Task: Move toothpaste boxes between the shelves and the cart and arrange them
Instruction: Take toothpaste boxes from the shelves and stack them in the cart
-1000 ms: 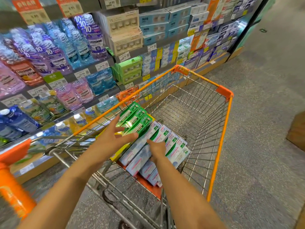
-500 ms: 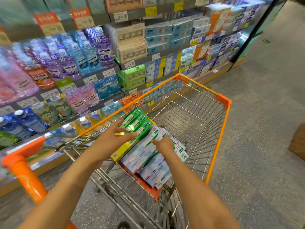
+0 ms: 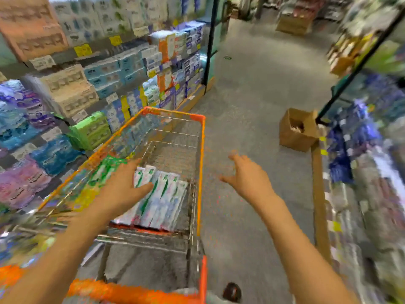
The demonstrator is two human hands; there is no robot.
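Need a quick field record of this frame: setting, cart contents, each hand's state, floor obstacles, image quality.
setting: store aisle, stocked shelves on both sides
cart: orange-rimmed wire cart
cart contents: row of white-and-green toothpaste boxes; green boxes to their left
left hand: left hand, fingers spread, over the boxes; contact unclear from blur
right hand: right hand, open, outside the cart over the floor, holds nothing
floor obstacles: open cardboard box by the right shelving
image quality: heavy motion blur, labels unreadable
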